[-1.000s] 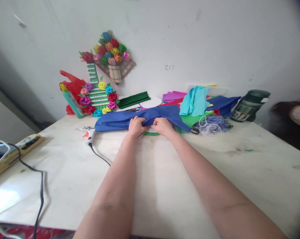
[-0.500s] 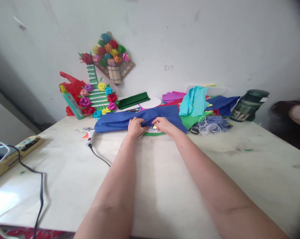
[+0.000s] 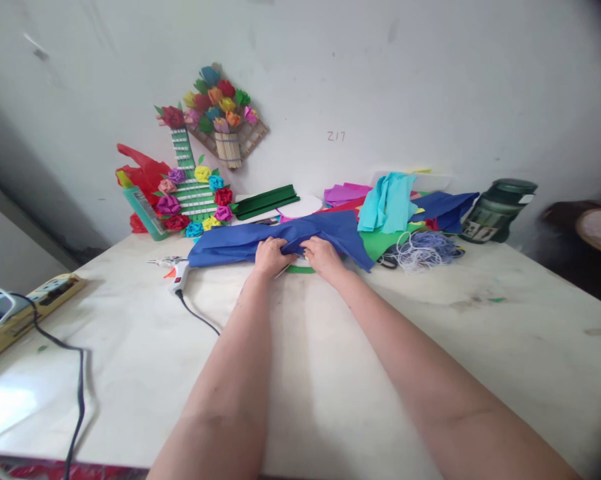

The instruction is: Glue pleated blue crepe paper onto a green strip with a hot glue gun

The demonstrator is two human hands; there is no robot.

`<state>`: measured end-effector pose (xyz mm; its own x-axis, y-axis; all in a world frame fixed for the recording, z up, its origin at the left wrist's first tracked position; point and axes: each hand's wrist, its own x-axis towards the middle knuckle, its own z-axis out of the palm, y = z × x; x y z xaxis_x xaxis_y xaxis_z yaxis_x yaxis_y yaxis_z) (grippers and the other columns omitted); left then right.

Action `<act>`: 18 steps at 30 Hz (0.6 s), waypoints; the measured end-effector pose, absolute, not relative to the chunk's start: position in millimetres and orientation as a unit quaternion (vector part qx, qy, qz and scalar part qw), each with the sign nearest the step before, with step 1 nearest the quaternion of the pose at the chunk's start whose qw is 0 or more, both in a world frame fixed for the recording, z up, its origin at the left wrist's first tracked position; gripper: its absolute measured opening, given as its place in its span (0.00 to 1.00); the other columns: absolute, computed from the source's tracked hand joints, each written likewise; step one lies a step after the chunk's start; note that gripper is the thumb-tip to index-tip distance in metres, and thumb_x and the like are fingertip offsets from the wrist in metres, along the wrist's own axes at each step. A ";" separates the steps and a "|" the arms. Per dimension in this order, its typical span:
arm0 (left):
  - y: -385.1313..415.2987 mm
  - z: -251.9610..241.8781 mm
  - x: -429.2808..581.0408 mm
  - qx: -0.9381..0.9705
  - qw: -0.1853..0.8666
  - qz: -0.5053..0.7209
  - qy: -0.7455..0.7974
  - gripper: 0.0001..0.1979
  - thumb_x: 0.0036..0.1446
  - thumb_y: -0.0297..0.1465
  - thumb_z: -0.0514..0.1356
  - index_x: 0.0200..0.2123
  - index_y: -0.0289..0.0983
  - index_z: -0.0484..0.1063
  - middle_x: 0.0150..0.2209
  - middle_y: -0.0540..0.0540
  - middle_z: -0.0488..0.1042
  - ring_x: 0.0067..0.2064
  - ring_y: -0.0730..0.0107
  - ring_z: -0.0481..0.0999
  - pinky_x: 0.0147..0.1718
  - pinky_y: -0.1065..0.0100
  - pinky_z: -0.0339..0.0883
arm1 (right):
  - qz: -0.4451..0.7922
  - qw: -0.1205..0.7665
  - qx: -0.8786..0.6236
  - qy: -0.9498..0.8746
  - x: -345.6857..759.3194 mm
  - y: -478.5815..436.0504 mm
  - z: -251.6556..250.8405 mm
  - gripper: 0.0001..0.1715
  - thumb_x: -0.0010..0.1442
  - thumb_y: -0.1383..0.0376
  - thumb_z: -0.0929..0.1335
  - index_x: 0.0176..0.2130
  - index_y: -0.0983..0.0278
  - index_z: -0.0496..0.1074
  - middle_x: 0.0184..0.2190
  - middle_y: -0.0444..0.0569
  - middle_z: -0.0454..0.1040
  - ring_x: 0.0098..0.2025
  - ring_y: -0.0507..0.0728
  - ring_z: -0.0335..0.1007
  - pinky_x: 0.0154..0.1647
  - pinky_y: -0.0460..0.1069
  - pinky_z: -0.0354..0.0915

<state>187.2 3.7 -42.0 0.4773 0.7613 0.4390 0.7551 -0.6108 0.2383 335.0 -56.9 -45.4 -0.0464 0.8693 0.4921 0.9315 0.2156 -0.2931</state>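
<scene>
A wide blue sheet (image 3: 225, 243), looking like crepe paper, lies folded and wrinkled across the back of the table. My left hand (image 3: 271, 257) grips its front edge, fingers curled over a fold and thumb pointing right. Close by on the right, my right hand (image 3: 323, 258) has its fingertips pinched together at the same edge; a small yellowish bit shows at them, too small to name. Under the hands peeks a green strip (image 3: 301, 269) with something white above it. Left of the sheet, a white glue gun (image 3: 179, 277) lies with its nozzle pointing away.
A paper-flower guitar (image 3: 195, 193), a glue bottle (image 3: 144, 210) and a flower wall piece (image 3: 229, 150) stand at back left. Cyan paper (image 3: 388, 200), a cord bundle (image 3: 428, 252) and a dark green jar (image 3: 498, 210) are at right. A power strip (image 3: 55, 291) lies left.
My right hand has moved slightly left, closer to my left hand, and the yellow bit and white area beneath it are now mostly covered. The left hand stays in place.
</scene>
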 end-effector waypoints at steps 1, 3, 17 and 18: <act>4.0 -42.3 187.3 0.859 0.005 0.257 0.442 0.14 0.45 0.42 0.60 0.32 0.39 0.75 0.33 0.46 0.76 0.41 0.60 0.70 0.38 0.65 0.58 | -0.050 0.303 -0.631 -0.713 334.4 -57.4 -46.2 0.16 0.54 0.73 0.64 0.43 0.66 0.70 0.37 0.50 0.72 0.36 0.53 0.68 0.37 0.45 0.60; 4.5 -42.8 187.7 0.857 0.001 0.255 0.447 0.15 0.44 0.42 0.61 0.33 0.39 0.75 0.34 0.46 0.76 0.42 0.60 0.70 0.39 0.65 0.58 | -0.051 0.306 -0.648 -0.696 333.5 -58.5 -47.3 0.15 0.53 0.73 0.64 0.43 0.67 0.68 0.34 0.49 0.72 0.33 0.53 0.67 0.34 0.45 0.59; 3.5 -41.8 187.1 0.846 0.019 0.261 0.465 0.16 0.45 0.43 0.60 0.33 0.39 0.75 0.35 0.46 0.75 0.41 0.61 0.71 0.40 0.66 0.59 | -0.091 0.261 -0.632 -0.723 339.6 -63.6 -46.6 0.14 0.54 0.72 0.62 0.33 0.64 0.76 0.37 0.50 0.71 0.38 0.53 0.65 0.36 0.45 0.58; 3.6 -42.1 187.0 0.845 0.020 0.261 0.467 0.15 0.45 0.43 0.60 0.33 0.39 0.75 0.35 0.46 0.75 0.41 0.61 0.71 0.40 0.66 0.59 | -0.098 0.252 -0.637 -0.722 339.6 -65.4 -45.4 0.13 0.55 0.71 0.62 0.33 0.63 0.76 0.37 0.49 0.70 0.38 0.53 0.65 0.35 0.45 0.57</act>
